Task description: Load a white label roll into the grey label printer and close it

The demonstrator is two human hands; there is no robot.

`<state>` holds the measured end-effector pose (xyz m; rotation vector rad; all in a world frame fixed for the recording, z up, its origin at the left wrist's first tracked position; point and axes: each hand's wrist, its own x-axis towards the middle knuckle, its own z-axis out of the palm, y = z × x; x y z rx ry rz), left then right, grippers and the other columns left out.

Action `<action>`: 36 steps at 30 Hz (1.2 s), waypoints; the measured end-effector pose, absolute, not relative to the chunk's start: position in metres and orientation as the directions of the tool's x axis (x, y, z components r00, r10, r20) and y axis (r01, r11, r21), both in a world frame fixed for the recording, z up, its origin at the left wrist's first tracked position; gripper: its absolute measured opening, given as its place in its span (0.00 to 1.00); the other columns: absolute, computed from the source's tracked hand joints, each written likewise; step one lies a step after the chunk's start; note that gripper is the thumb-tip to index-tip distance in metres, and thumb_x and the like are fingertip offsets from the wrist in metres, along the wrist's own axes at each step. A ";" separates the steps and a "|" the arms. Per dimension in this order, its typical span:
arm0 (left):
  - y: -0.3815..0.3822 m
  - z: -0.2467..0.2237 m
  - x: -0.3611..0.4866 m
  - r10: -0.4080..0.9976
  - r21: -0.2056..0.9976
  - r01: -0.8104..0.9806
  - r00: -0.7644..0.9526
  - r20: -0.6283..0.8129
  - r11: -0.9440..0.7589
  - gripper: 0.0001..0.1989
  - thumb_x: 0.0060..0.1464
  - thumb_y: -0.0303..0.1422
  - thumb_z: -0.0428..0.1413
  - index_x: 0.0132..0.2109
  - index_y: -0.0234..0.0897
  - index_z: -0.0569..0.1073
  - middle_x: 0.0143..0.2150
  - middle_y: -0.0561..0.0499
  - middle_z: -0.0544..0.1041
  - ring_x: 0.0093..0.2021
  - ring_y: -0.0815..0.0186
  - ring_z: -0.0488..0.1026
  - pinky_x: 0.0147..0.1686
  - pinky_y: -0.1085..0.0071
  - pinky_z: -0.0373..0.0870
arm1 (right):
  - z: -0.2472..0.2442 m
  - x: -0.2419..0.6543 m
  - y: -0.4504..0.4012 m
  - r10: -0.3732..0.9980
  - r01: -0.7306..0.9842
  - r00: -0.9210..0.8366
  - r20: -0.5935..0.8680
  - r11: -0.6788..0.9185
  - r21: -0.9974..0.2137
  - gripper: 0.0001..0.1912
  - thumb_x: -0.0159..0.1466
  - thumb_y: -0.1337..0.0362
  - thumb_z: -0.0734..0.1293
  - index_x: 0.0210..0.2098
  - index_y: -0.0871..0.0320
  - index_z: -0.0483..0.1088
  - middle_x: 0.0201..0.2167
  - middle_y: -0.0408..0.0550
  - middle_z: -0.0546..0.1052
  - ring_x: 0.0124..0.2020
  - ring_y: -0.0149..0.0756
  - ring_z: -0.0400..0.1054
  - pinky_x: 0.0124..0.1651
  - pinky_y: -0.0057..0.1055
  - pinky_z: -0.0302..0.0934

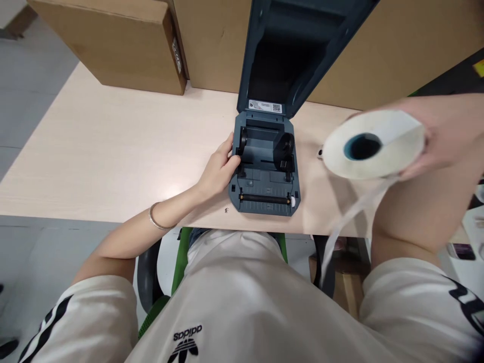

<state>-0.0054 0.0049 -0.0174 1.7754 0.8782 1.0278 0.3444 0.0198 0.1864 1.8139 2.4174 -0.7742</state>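
Note:
A dark blue-grey label printer [264, 176] sits near the front edge of the table, its lid [295, 55] raised and leaning back. Inside it are two black roll holders and a black roller; the roll space holds nothing. My left hand [220, 169] grips the printer's left side, thumb over the rim and fingers along the outer wall. To the right, my right hand [434, 136] holds a roll of white labels [401, 151] with a blue core in the air. A loose strip [348, 219] hangs from the roll past the table edge. The right fingers are partly hidden behind the roll.
Behind the printer stand a large cardboard panel [215, 45] and a cardboard box [124, 50] at the back left. A small metallic piece [320, 153] lies right of the printer. A chair arm [148, 275] is below the table [94, 156].

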 end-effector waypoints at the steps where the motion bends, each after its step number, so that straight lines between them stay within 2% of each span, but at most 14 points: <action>1: 0.005 -0.018 -0.006 0.868 0.921 0.138 0.409 0.281 -0.363 0.36 0.68 0.37 0.53 0.80 0.36 0.64 0.83 0.42 0.67 0.83 0.47 0.65 0.83 0.52 0.61 | 0.184 0.330 0.023 0.834 0.873 -0.415 -0.362 0.253 -0.417 0.43 0.34 0.37 0.83 0.47 0.47 0.82 0.41 0.45 0.87 0.39 0.50 0.82 0.43 0.43 0.79; 3: 0.005 -0.019 -0.006 0.867 0.922 0.128 0.406 0.288 -0.365 0.36 0.69 0.38 0.53 0.80 0.36 0.64 0.83 0.42 0.67 0.83 0.48 0.66 0.83 0.53 0.61 | 0.178 0.302 0.029 0.759 0.812 -0.530 -0.380 0.324 -0.485 0.47 0.41 0.35 0.80 0.56 0.47 0.79 0.45 0.45 0.87 0.43 0.53 0.82 0.50 0.47 0.79; 4: 0.005 -0.019 -0.006 0.867 0.922 0.122 0.404 0.292 -0.368 0.35 0.70 0.38 0.53 0.80 0.36 0.64 0.83 0.42 0.68 0.83 0.48 0.66 0.83 0.53 0.62 | 0.174 0.289 0.032 0.766 0.801 -0.539 -0.351 0.338 -0.494 0.47 0.44 0.35 0.79 0.59 0.47 0.78 0.47 0.46 0.86 0.46 0.54 0.81 0.53 0.50 0.78; 8: 0.005 -0.021 -0.007 0.873 0.925 0.123 0.395 0.286 -0.359 0.35 0.72 0.40 0.53 0.81 0.40 0.64 0.83 0.45 0.68 0.84 0.47 0.65 0.84 0.52 0.61 | 0.159 0.249 0.043 0.803 0.826 -0.516 -0.298 0.374 -0.421 0.38 0.51 0.37 0.78 0.55 0.47 0.76 0.53 0.50 0.85 0.53 0.61 0.78 0.64 0.57 0.74; 11: 0.004 -0.020 -0.007 0.884 0.933 0.129 0.384 0.266 -0.336 0.34 0.72 0.39 0.54 0.81 0.41 0.65 0.83 0.47 0.69 0.83 0.47 0.65 0.84 0.52 0.60 | 0.150 0.234 0.049 0.813 0.876 -0.474 -0.339 0.396 -0.277 0.32 0.54 0.39 0.79 0.50 0.48 0.75 0.50 0.52 0.85 0.52 0.61 0.78 0.61 0.55 0.74; 13: 0.003 -0.020 -0.007 0.887 0.935 0.133 0.384 0.258 -0.330 0.34 0.71 0.37 0.54 0.80 0.42 0.65 0.82 0.47 0.71 0.82 0.48 0.67 0.82 0.53 0.63 | 0.145 0.227 0.053 0.815 0.895 -0.446 -0.370 0.400 -0.198 0.30 0.57 0.40 0.79 0.50 0.50 0.75 0.49 0.53 0.84 0.51 0.60 0.78 0.57 0.54 0.74; 18: 0.003 -0.021 -0.007 0.896 0.942 0.144 0.379 0.232 -0.305 0.35 0.70 0.36 0.53 0.81 0.42 0.64 0.81 0.47 0.72 0.80 0.46 0.69 0.81 0.50 0.66 | 0.129 0.218 0.060 0.835 0.920 -0.389 -0.388 0.375 -0.116 0.35 0.54 0.43 0.82 0.55 0.51 0.77 0.50 0.55 0.83 0.52 0.65 0.79 0.55 0.56 0.74; 22: 0.004 -0.021 -0.007 0.888 0.937 0.142 0.390 0.243 -0.319 0.35 0.70 0.38 0.54 0.81 0.39 0.64 0.81 0.44 0.71 0.81 0.45 0.68 0.82 0.50 0.64 | 0.111 0.219 0.059 0.851 0.924 -0.381 -0.361 0.350 -0.152 0.41 0.53 0.41 0.83 0.61 0.49 0.76 0.52 0.53 0.83 0.55 0.66 0.79 0.58 0.54 0.73; 26: 0.003 -0.019 -0.007 0.885 0.931 0.150 0.391 0.253 -0.332 0.34 0.71 0.38 0.52 0.81 0.40 0.64 0.82 0.45 0.70 0.83 0.46 0.66 0.82 0.49 0.63 | 0.097 0.225 0.048 0.841 0.898 -0.436 -0.321 0.385 -0.212 0.42 0.58 0.42 0.80 0.67 0.48 0.74 0.64 0.54 0.81 0.62 0.65 0.76 0.64 0.56 0.72; 29: 0.003 -0.017 -0.007 0.874 0.928 0.131 0.404 0.270 -0.348 0.35 0.72 0.40 0.53 0.81 0.40 0.63 0.83 0.45 0.69 0.83 0.46 0.65 0.83 0.51 0.61 | 0.100 0.229 0.024 0.856 0.850 -0.492 -0.161 0.433 -0.300 0.41 0.66 0.42 0.73 0.73 0.52 0.72 0.72 0.57 0.76 0.72 0.66 0.70 0.73 0.60 0.66; 32: 0.003 -0.017 -0.007 0.867 0.926 0.119 0.410 0.284 -0.359 0.34 0.72 0.38 0.53 0.81 0.41 0.64 0.83 0.45 0.69 0.83 0.46 0.65 0.83 0.51 0.61 | 0.107 0.233 -0.015 0.870 0.823 -0.492 -0.028 0.454 -0.342 0.37 0.73 0.43 0.66 0.76 0.52 0.71 0.75 0.57 0.74 0.76 0.67 0.67 0.78 0.65 0.61; 36: 0.002 -0.018 -0.007 0.872 0.930 0.104 0.397 0.287 -0.354 0.31 0.72 0.38 0.54 0.79 0.43 0.68 0.82 0.47 0.71 0.83 0.48 0.65 0.84 0.52 0.59 | 0.092 0.233 -0.068 0.822 0.770 -0.567 -0.059 0.503 -0.392 0.40 0.77 0.39 0.62 0.82 0.50 0.65 0.81 0.55 0.67 0.81 0.68 0.61 0.79 0.74 0.60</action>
